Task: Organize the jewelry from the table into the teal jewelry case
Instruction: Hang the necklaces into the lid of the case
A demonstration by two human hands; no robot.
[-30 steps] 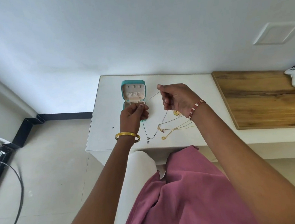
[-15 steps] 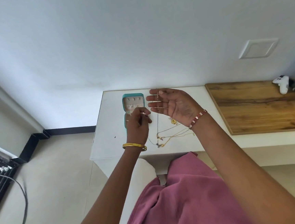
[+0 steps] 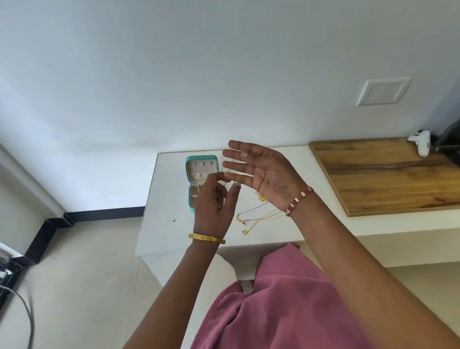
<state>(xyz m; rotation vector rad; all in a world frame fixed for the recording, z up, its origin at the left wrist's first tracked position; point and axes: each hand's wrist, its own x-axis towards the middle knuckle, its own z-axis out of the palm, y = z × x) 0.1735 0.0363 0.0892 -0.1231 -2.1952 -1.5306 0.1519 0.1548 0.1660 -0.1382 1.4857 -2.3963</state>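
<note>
Change since the earlier pictures: the right hand (image 3: 262, 177), a closed fist pinching a chain one second ago, is now spread flat, palm up, as it already was half a second ago. The left hand (image 3: 214, 203) has lifted slightly and its fingers have loosened. The view has tilted upward, showing more wall.

Right hand: fingers straight and parted, raised above the white table (image 3: 167, 207). A thin chain (image 3: 235, 164) is draped across the fingers and runs down toward the left hand. Beaded red-and-white bracelet (image 3: 299, 201) on the wrist.

Left hand: fingers curled, thumb and forefinger pinching the lower run of that chain just beside the right hand's fingertips. The pinch point itself is small and hard to make out. One gold bangle (image 3: 206, 238) on the wrist.

Teal jewelry case (image 3: 203, 179): one, lying open on the table, lid hinged away from the person, pale lining showing. The left hand covers part of its near half.

Loose jewelry on the table: a cluster of gold necklaces (image 3: 257, 217) lying tangled below the right wrist, near the table's front edge. At least three chains; the exact count cannot be told. One gold pendant (image 3: 261, 198) just under the right palm.

Other: one wooden board (image 3: 390, 177) to the right, one white game controller (image 3: 421, 143) on its far corner.
</note>
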